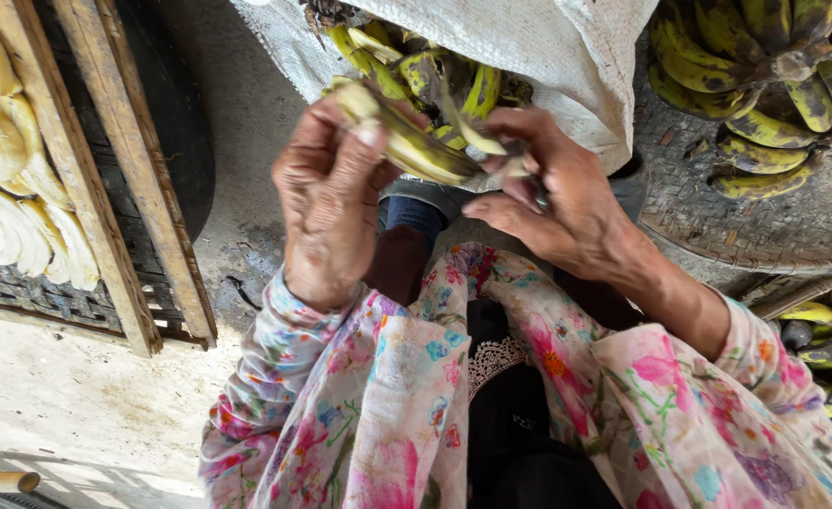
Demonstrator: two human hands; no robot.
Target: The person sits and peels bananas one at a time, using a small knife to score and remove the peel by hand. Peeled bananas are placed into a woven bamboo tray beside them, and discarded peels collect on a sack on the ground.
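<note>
While the left hand (326, 203) curls its fingers around a half-peeled banana (407, 141), the fruit's long axis runs from about ten o'clock, where its pale tip shows above the thumb, down toward four o'clock, where its far end meets the right hand (553, 203). That slant is the relation that matters: the banana bridges the two hands, gripped along its upper half by the left and touched at its lower end by the right. The right hand is closed in a pinch, fingertips pressed at the end of the fruit; something small and dark seems to sit between those fingers, possibly a blade, but it is too hidden to say. A strip of yellow-green peel (454, 118) hangs loose at twelve o'clock of the right hand, just beside the fruit. Both hands are about equally near the banana; the left carries its weight.

Beyond the hands, at twelve o'clock, a white woven sack (548, 47) lies open with more bananas inside. At two o'clock a bunch of spotted bananas (765, 85) rests on a round woven tray (717, 226). At nine o'clock, well apart, peeled pale fruit (20, 217) lies in rows on a wooden-framed rack (133, 217).
</note>
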